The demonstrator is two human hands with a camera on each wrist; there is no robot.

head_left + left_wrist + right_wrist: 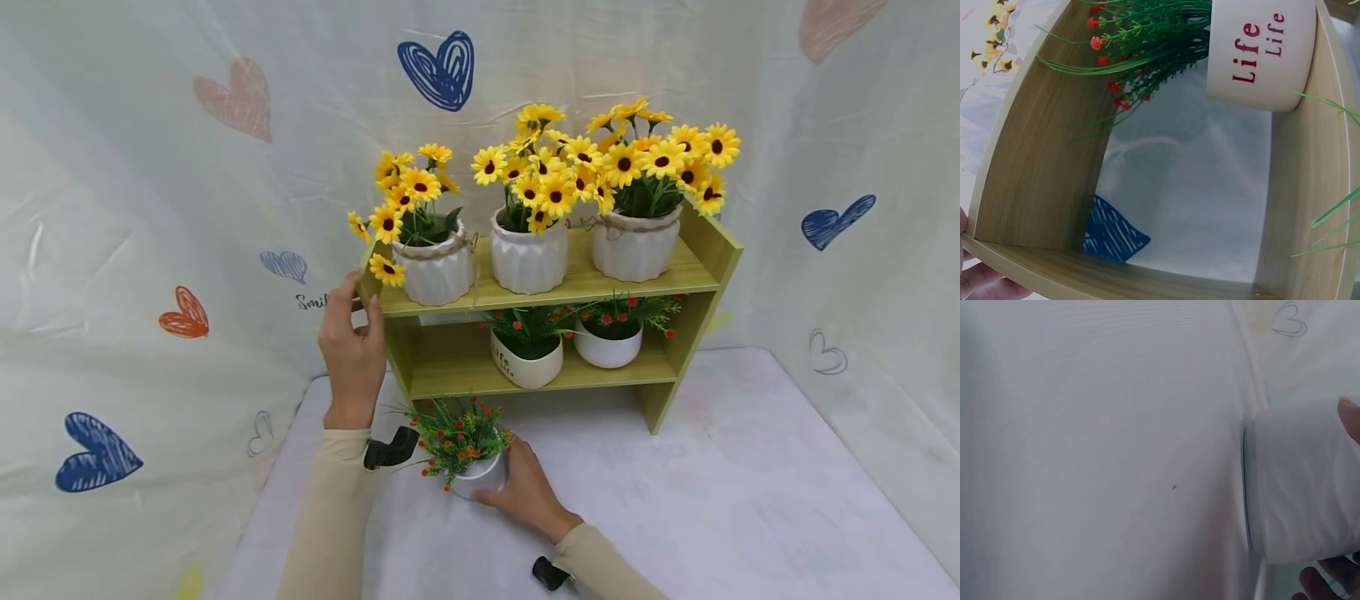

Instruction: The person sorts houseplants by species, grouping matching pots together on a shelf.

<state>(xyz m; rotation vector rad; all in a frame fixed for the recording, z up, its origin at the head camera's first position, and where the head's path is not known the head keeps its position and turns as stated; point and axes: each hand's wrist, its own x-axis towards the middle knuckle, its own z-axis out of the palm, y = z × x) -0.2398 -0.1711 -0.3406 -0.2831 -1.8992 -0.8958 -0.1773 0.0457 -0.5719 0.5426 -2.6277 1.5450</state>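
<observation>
My left hand (352, 346) holds the upper left corner of a two-tier wooden shelf (480, 302), its thumb at the front edge. In the left wrist view, fingertips (991, 286) curl around that corner. Just in front of the shelf's lower left, my right hand (528, 492) grips a potted plant with a white pot (480, 477) and small red flowers. The right wrist view shows the ribbed white pot (1307, 487) between thumb and fingers; whether its base touches the table I cannot tell.
Three white pots of yellow flowers stand on the top tier: left (438, 271), middle (529, 254) and right (637, 246). On the lower tier sit a "Life" pot (528, 367) and a white bowl-shaped pot (609, 346), both with red-flowered greenery. A heart-printed curtain (150, 208) hangs behind the table (750, 500).
</observation>
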